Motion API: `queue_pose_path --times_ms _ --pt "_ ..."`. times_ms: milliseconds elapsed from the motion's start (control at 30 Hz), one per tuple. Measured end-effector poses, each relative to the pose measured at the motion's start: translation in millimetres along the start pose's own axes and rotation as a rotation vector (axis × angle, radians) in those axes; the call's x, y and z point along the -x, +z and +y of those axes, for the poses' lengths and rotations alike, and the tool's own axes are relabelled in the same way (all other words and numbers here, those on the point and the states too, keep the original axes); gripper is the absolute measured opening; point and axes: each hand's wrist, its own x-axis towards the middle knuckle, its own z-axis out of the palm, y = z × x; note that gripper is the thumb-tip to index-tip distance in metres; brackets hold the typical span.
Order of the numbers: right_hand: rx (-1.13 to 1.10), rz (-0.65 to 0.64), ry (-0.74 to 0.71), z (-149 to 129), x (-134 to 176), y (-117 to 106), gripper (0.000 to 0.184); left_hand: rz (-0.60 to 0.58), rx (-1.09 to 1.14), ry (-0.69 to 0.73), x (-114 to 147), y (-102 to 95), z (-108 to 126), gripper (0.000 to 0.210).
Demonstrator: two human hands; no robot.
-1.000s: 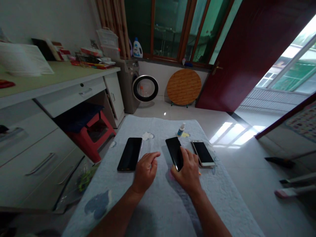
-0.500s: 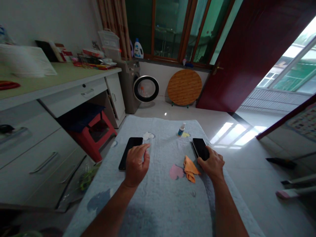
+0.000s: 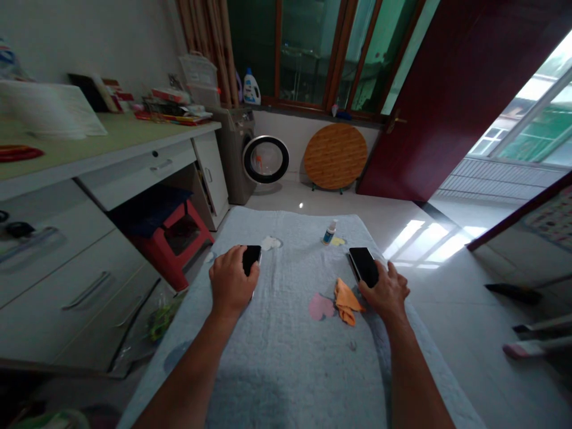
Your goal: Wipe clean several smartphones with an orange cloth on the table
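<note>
My left hand (image 3: 231, 280) lies over a black smartphone (image 3: 252, 257) on the left of the cloth-covered table, thumb along its right edge and fingers over its far left side. Much of that phone is hidden under the hand. On the right, my right hand (image 3: 385, 289) grips the lower end of another dark smartphone (image 3: 363, 265), its thumb at the near left edge. An orange cloth (image 3: 347, 302) lies crumpled just left of the right hand. Farther back stands a small spray bottle (image 3: 329, 233) with a white cap and blue label.
A pale blue quilted cover (image 3: 290, 369) spreads over the table. To the left are a white desk (image 3: 134, 164) and a red stool (image 3: 179, 238). Beyond the table are a washing machine with its round door (image 3: 266, 159) open and a round wooden tabletop (image 3: 335, 156) against the wall.
My left hand has moved left and closed over the left smartphone. The right hand stays on its phone, with its fingers slightly shifted.
</note>
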Motion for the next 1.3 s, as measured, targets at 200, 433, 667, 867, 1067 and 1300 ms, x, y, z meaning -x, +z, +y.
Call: queue_pose_path --times_ms 200,433,667,867,1067,1300 --pt "-0.266 0.071 -0.394 -33 11 -18 0.031 -0.190 -0.167 -0.110 2 -0.4 2 0.070" --pt "-0.092 -0.233 -0.485 -58 34 -18 0.044 -0.261 -0.236 -0.188 4 3.1 -1 0.086" --pt "-0.023 -0.495 -0.429 -61 37 -16 0.034 -0.329 -0.268 -0.215 3 2.8 -3 0.078" --pt "-0.149 -0.480 -0.446 -67 39 -7 0.035 -0.300 -0.292 -0.199 3 3.7 -1 0.072" --pt "-0.253 -0.450 -0.567 -61 38 -7 0.060 -0.224 -0.297 -0.186 5 5.1 1 0.070" --pt "-0.213 -0.526 -0.528 -48 36 -9 0.062 -0.017 -0.224 -0.082 3 -2.5 3 0.073"
